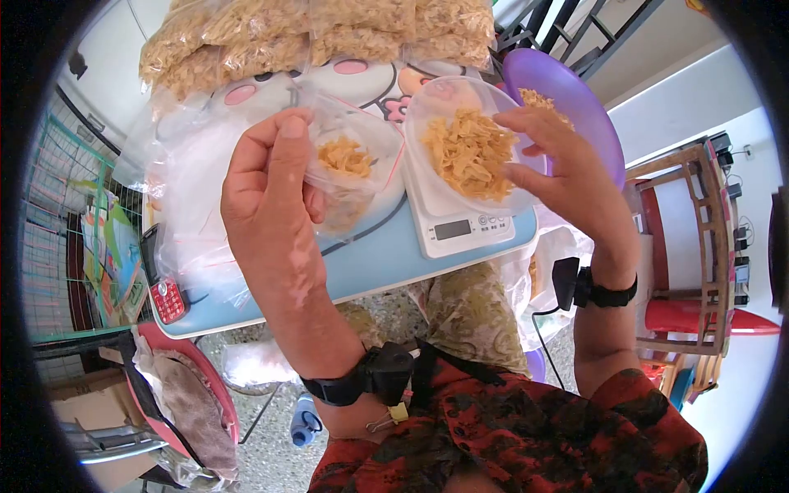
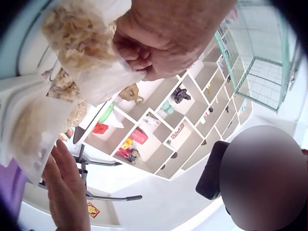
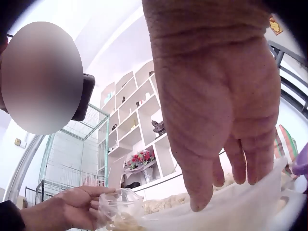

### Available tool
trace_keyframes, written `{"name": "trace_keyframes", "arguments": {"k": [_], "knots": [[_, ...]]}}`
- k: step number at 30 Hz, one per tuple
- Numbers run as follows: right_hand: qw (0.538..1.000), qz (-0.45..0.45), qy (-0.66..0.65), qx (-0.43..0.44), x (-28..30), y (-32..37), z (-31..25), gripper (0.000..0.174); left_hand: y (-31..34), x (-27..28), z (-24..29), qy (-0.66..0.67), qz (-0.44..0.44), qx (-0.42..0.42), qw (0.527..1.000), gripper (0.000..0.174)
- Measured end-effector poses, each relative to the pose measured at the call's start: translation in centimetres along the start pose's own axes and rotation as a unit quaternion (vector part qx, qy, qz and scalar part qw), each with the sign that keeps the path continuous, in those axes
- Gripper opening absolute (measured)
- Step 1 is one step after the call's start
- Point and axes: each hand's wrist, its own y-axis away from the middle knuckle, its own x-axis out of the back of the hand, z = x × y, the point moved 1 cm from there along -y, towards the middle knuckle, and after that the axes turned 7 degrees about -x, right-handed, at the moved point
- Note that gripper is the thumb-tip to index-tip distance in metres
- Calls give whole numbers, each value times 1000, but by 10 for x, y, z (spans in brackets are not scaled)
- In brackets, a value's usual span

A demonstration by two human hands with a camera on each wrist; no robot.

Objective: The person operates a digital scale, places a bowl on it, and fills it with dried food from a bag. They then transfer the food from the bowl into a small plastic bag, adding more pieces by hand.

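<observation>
My left hand (image 1: 275, 185) pinches the edge of a small clear plastic bag (image 1: 380, 177), with some yellowish dried flakes (image 1: 345, 156) inside. To its right, a translucent plastic bowl (image 1: 421, 99) sits on a white digital kitchen scale (image 1: 431, 238) and holds a heap of similar flakes (image 1: 468, 156). Over the bowl's right side reaches my right hand (image 1: 575, 172), thumb and fingers spread apart with nothing visible between them. In the right wrist view, the extended fingers (image 3: 238, 161) point down at the bowl.
Several filled bags of flakes (image 1: 255, 37) line the table's back edge. Clear empty bags (image 1: 197, 189) are piled at left on the blue table (image 1: 362, 267), near a red phone (image 1: 168, 300). A purple basin (image 1: 596, 123) with more flakes stands beyond the bowl.
</observation>
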Motion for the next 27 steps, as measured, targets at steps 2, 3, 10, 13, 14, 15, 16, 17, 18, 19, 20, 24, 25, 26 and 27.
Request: {"name": "trace_keyframes", "arguments": {"k": [2,3,10,13,14,15,16,17,18,19,20,24,25,26,27], "knots": [[1000,-19,2,14,-5,-6,2,46,0,0,-1,-9,-3,1,1000,24],[999,0,33,37,-9,-9,5,45,0,-2,0,-12,-1,1,1000,24],[990,23,116,81,-27,-37,13,40,-1,-6,-3,-6,-8,0,1000,23],[989,23,121,87,-36,-44,16,35,0,-7,-4,-6,-8,-4,1000,23],[990,22,118,78,-38,-46,16,32,0,-7,-4,-5,-10,-6,1000,23],[989,15,127,77,-39,-49,15,29,0,-6,-4,-3,-11,-7,1000,23],[988,8,137,76,-39,-53,16,26,0,-6,-5,0,-12,-8,1000,23],[986,0,147,74,-40,-56,16,23,0,-6,-5,3,-13,-9,1000,22],[988,3,138,70,-40,-57,16,21,0,-5,-5,5,-13,-6,1000,22],[990,6,128,65,-42,-57,18,18,0,-5,-5,7,-13,-3,1000,22],[991,9,119,60,-42,-58,18,15,-1,-5,-5,10,-13,-1,1000,21],[995,43,65,67,-34,-58,21,11,0,-4,-3,6,-9,-4,1000,21],[996,55,42,51,-30,-56,18,11,0,-4,-3,5,-10,-4,1000,20],[997,66,18,34,-25,-53,15,11,0,-3,-3,5,-11,-4,1000,20],[997,70,3,15,-19,-50,12,11,-1,-3,-3,5,-12,-4,1000,20]]}}
